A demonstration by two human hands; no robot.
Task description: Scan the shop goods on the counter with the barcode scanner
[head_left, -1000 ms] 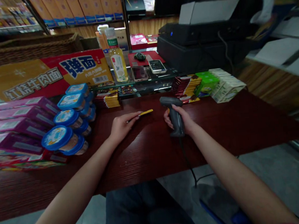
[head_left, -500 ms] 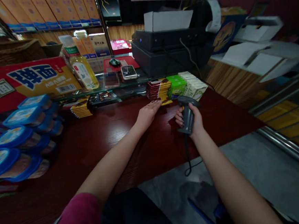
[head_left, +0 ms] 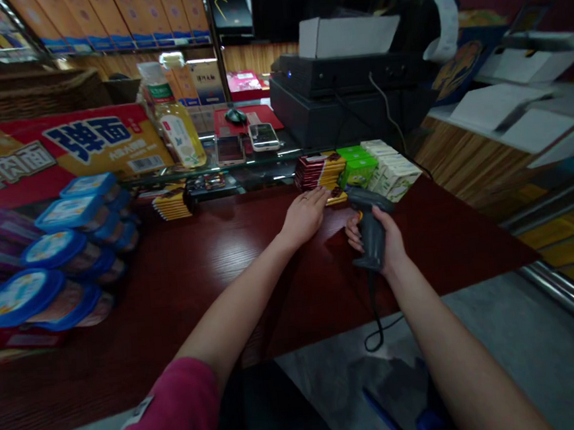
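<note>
My right hand is closed around the grip of a dark grey barcode scanner, whose cord hangs off the table's front edge. My left hand reaches over the dark red table. Its fingers lie stretched out on the yellow end of a flat bar at the foot of a stack of dark red and yellow chocolate bars. Whether the fingers grip that bar is hidden.
Green boxes and white boxes stand right of the stack. Blue-lidded tubs and purple boxes sit at the left. Behind are a noodle carton, a drink bottle, a phone and a black till.
My left hand, holding a thin yellow bar one second ago, moved right to the chocolate stack and rests there. The scanner stays in my right hand. The view swung right.
</note>
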